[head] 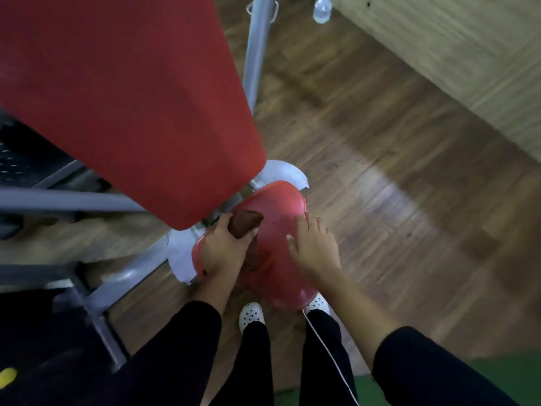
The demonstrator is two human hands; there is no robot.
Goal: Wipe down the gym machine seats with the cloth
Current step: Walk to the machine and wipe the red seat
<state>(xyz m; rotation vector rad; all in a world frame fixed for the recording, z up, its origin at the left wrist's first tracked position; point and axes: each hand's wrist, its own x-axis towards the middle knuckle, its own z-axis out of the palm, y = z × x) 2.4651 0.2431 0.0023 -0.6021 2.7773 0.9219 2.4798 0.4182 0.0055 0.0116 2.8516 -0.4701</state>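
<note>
**Wood-plank gym floor, red machine: cloth at the back of the seat**

Cloth: brown, bunched into a wad. It sits on the rear-left part of the seat, close under the lower edge of the back pad. Bunching likely gives a firm lump to push into that narrow gap.

Left hand: fingers and thumb curled round the wad, gripping it and bearing down on the pad. The wrist comes in from the near edge, so the stroke probably runs front to back.

Right hand: flat, fingers spread and straight, holding nothing. It rests on the seat's right side, fingertips near the rim. Judged a brace, either to steady the pad or to carry the person's lean.

Seat: rounded red vinyl, faint dark marks mid-surface beside the cloth. Wet streaks or dirt, cannot tell. Only the left-rear area is under the cloth; most of the pad looks yet to be covered.

Around it: a white base plate shows behind the seat. Grey frame tubes run left. The big red back pad slopes overhead and hides part of the seat's rear.

Below: white perforated shoes close to the seat front, and a thin white cable hanging by the right leg. A clear bottle stands on the floor, well apart.
</note>
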